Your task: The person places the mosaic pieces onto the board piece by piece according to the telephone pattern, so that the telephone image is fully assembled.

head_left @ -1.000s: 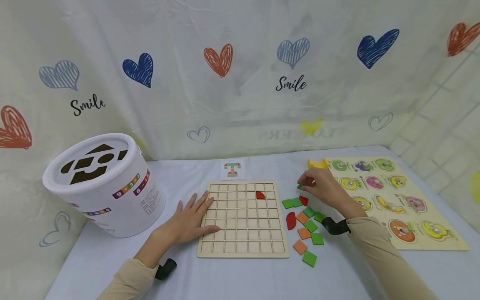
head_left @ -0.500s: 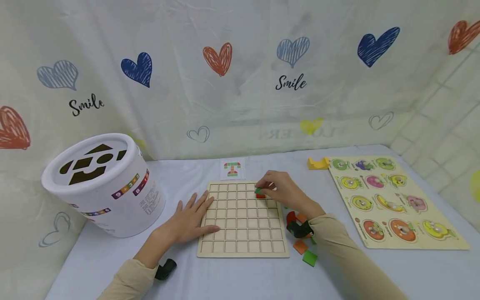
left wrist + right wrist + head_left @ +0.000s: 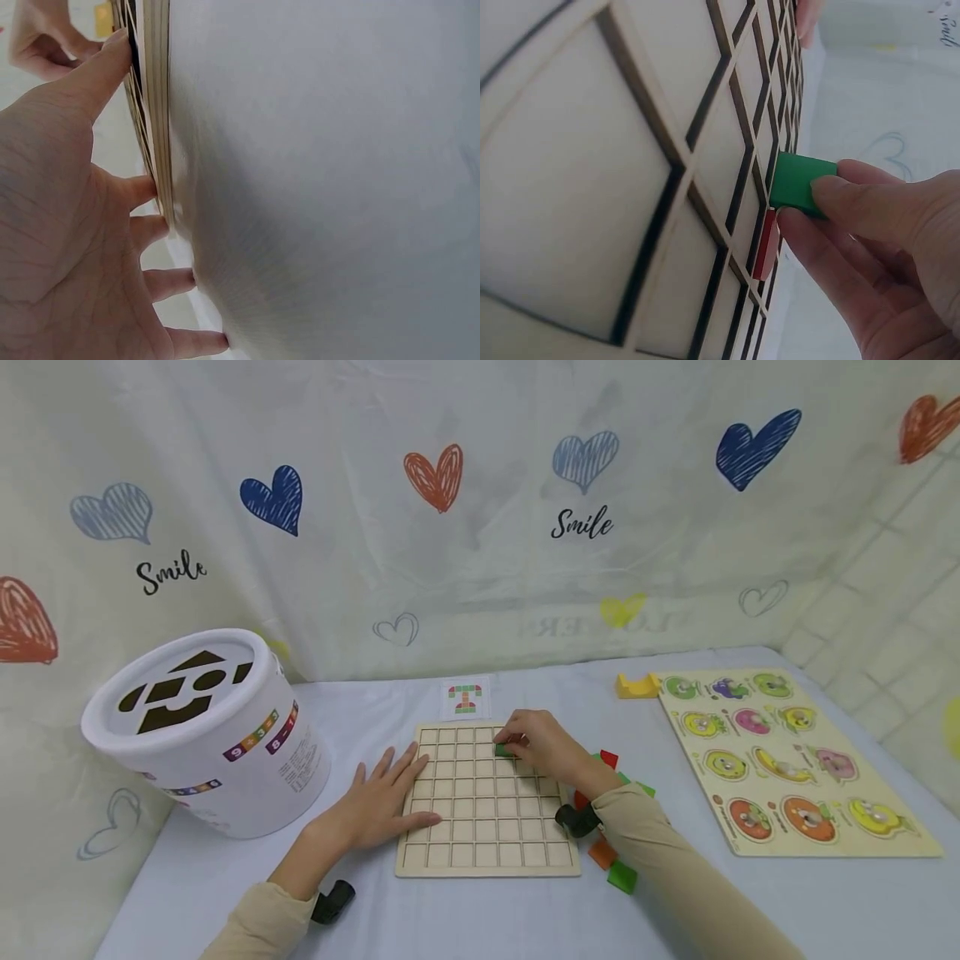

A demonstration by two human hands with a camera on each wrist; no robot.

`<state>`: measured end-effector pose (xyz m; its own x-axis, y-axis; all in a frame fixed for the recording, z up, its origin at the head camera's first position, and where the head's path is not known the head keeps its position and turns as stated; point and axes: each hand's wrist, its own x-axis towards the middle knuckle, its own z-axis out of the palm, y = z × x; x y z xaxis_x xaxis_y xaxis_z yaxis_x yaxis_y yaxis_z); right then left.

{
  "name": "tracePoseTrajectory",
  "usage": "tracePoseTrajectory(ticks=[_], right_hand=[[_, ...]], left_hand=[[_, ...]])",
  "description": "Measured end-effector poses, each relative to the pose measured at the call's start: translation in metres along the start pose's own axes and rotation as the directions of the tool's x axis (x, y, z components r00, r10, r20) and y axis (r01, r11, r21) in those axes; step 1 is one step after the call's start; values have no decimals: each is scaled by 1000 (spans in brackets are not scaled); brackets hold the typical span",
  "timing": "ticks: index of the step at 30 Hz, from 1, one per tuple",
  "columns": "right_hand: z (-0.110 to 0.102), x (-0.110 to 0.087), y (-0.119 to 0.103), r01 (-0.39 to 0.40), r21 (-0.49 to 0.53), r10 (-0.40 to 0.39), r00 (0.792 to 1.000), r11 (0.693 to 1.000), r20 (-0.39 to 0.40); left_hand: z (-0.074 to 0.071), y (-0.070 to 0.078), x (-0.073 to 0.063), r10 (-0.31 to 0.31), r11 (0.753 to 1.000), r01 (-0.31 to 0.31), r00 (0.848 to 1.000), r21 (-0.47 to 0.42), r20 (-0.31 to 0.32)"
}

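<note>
My right hand pinches a green square tile between thumb and fingers, its edge at the upper part of the wooden grid board. Right beside that tile, a red quarter-round piece sits in a cell, seen in the right wrist view; in the head view the hand covers it. My left hand lies spread with straight fingers over the board's left edge, thumb on the grid and the other fingertips at or past the rim. A small pattern card lies just behind the board.
Loose green tiles, orange tiles and red pieces lie right of the board, partly under my right arm. A fruit puzzle board and a yellow piece are farther right. A white bucket stands at left.
My right hand has carried the green tile leftward from the loose pieces to the board, then slightly further left past the red piece. My left hand has stayed in place.
</note>
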<state>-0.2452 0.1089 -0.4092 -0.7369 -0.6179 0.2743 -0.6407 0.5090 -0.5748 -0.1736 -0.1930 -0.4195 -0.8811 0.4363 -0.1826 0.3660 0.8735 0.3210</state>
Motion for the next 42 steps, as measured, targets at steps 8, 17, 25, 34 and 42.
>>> tracePoseTrajectory(ticks=[8, 17, 25, 34, 42], right_hand=[[-3, 2, -4, -33, 8, 33, 999, 999, 12], [-9, 4, -2, -58, -3, 58, 996, 998, 75], [-7, 9, -2, -30, -118, 43, 993, 993, 109], [-4, 13, -7, 8, -180, 13, 993, 984, 115], [1, 12, -6, 37, -183, -18, 994, 982, 105]], left_hand=[[-1, -1, 0, 4, 1000, -4, 1000, 19, -1], [1, 2, 2, 6, 1000, -6, 1000, 0, 15], [2, 3, 4, 5, 1000, -5, 1000, 19, 3], [1, 2, 3, 7, 1000, -7, 1000, 23, -14], [1, 2, 1, 7, 1000, -6, 1000, 19, -16]])
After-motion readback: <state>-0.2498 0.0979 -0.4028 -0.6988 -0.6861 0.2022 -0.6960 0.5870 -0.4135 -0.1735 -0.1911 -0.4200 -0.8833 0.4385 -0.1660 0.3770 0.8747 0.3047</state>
